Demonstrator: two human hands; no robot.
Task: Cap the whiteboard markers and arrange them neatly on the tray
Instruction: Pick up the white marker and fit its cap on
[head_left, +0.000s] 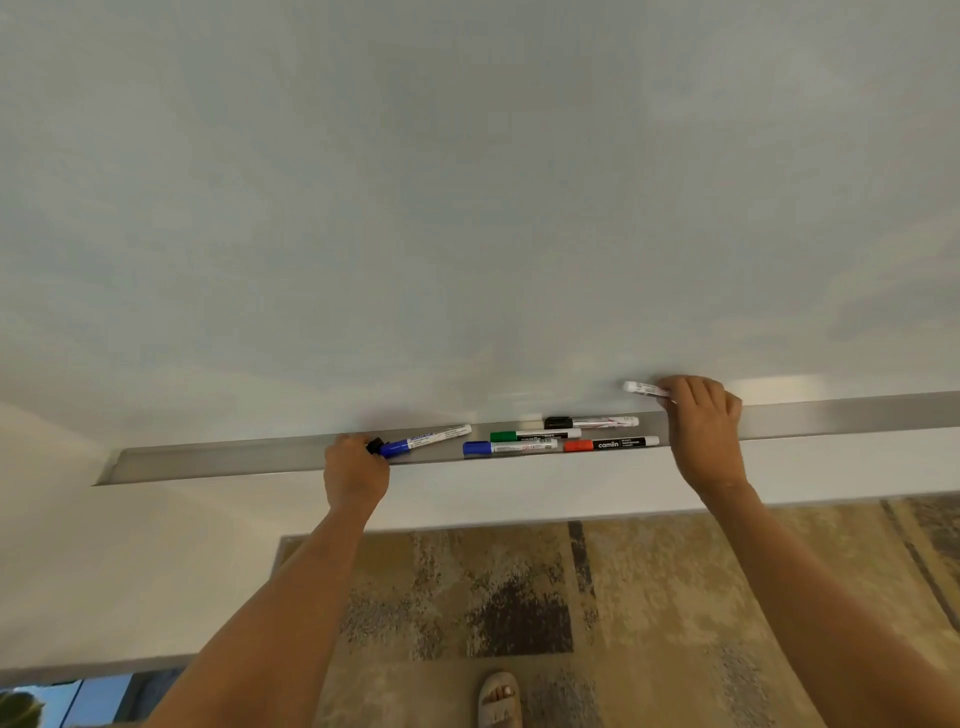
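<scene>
A grey metal tray (228, 460) runs under the whiteboard (467, 182). My left hand (356, 470) rests at the tray's front edge, with a small black cap (374, 446) at its fingertips touching the end of a blue marker (423, 439) that lies slanted on the tray. To the right lie a blue-capped marker (506, 447), a green-capped marker (535, 435), a black-capped marker (589, 422) and a red-capped marker (610, 444). My right hand (704, 431) grips a white marker (644, 388) above the tray's right part, its white end pointing left.
The tray's left stretch ends at about (111, 470). Below the board is a white wall (130, 571), then a patterned beige and brown rug (649, 597). A sandalled foot (498, 699) stands on the rug near the bottom edge.
</scene>
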